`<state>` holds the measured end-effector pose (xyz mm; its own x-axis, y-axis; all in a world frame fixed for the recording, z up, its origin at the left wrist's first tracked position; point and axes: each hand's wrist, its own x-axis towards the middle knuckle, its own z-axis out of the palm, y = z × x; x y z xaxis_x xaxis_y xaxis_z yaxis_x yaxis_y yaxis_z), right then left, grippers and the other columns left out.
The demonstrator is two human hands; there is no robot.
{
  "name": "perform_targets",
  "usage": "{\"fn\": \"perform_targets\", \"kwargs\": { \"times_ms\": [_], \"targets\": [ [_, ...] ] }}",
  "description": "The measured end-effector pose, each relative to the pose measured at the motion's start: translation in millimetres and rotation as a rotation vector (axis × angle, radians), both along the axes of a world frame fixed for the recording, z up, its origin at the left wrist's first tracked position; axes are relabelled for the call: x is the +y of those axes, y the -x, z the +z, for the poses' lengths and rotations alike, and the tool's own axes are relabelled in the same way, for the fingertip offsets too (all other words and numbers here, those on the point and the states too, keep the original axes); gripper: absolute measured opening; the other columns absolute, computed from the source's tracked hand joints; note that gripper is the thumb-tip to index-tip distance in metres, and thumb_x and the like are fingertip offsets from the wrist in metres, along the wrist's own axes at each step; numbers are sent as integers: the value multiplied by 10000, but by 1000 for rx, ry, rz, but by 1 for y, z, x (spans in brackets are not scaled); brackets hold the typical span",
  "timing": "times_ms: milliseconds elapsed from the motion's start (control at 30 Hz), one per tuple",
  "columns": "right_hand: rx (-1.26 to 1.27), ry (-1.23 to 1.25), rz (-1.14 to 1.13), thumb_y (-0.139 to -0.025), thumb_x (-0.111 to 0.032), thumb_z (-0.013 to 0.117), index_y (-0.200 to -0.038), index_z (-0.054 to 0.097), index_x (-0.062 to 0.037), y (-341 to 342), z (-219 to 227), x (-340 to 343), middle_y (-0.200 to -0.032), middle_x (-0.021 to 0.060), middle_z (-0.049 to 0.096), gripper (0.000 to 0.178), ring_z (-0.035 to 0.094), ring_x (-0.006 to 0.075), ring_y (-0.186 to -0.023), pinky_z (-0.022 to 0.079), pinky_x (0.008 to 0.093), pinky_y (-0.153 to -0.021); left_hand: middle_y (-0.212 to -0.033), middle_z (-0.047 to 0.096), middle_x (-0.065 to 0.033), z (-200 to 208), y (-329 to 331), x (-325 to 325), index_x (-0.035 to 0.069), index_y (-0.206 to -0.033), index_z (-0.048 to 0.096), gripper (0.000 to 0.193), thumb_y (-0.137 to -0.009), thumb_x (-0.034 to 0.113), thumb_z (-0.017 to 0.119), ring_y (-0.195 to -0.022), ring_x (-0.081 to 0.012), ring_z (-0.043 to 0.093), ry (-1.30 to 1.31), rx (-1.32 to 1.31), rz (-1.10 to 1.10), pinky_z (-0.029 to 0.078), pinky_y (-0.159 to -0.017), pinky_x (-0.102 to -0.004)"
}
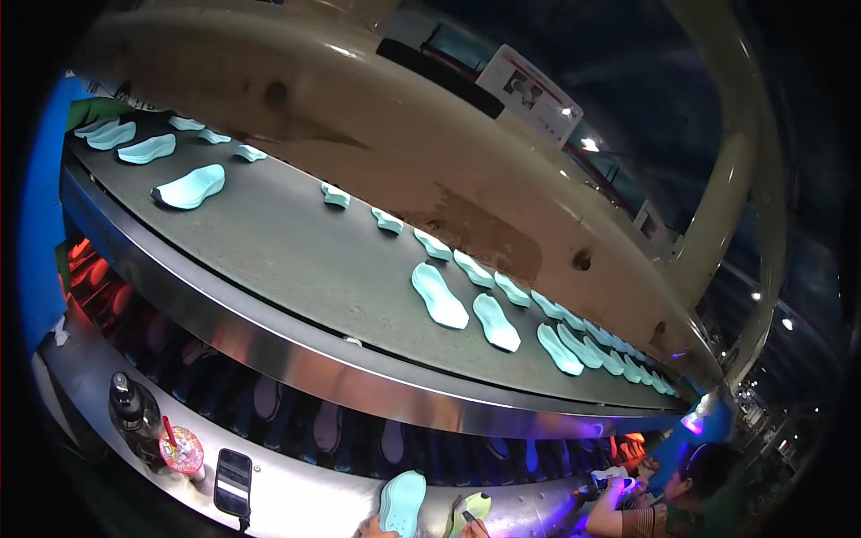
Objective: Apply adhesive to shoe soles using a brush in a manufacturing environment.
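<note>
At the bottom edge, my left hand [377, 530] grips the side of a light blue shoe sole [402, 502], which stands tilted over the metal ledge. To its right, my right hand [473, 531] is closed around a thin, dark-tipped tool [467, 516]; its exact kind is too small to make out. Behind that tool lies a yellow-green, sole-shaped piece [481, 505]. Both hands are mostly cut off by the lower edge of the picture.
Pale blue soles [439, 294] lie in rows on a dark conveyor belt [296, 238]. Below, a lower rack [359, 435] carries more soles. A bottle [126, 403], a drink cup [183, 450] and a phone [233, 482] occupy the metal ledge [296, 502]. Another person [686, 493] works at right.
</note>
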<state>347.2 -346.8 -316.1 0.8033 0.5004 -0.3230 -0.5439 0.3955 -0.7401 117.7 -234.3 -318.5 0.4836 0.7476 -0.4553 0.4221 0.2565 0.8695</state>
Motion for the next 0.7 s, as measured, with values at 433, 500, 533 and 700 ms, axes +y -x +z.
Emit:
{"fn": "perform_targets", "kwargs": {
  "times_ms": [433,500,533,700],
  "targets": [
    [50,-53,-26,-805,-40,544,-1040,524,-28,57,58,14,-867,46,571,236,544,129,-730,467,236,-655,-952,535,-138,23,9,-12,-36,-1089,453,350,-756,45,522,-780,-233,585,593,-214,92,534,-643,-339],
    [84,-150,7,-814,-6,521,-989,541,8,57,64,-2,-858,75,592,177,577,158,-753,502,255,-710,-944,532,-140,20,14,-11,-49,-1089,445,348,-752,17,506,-791,-247,579,679,-303,90,531,-647,-357],
    [63,-116,-11,-814,-3,518,-996,537,21,68,79,-9,-876,88,587,184,577,165,-768,501,260,-722,-951,532,-146,31,23,-15,-56,-1084,444,341,-753,6,499,-816,-254,576,709,-355,99,526,-657,-359],
    [-30,-93,66,-813,16,512,-1030,511,51,90,133,-27,-932,121,574,221,579,196,-805,496,260,-744,-1065,510,-191,83,85,-10,-58,-1150,389,420,-746,-44,502,-983,-290,543,758,-638,-25,467,-841,-421]
  ]
}}
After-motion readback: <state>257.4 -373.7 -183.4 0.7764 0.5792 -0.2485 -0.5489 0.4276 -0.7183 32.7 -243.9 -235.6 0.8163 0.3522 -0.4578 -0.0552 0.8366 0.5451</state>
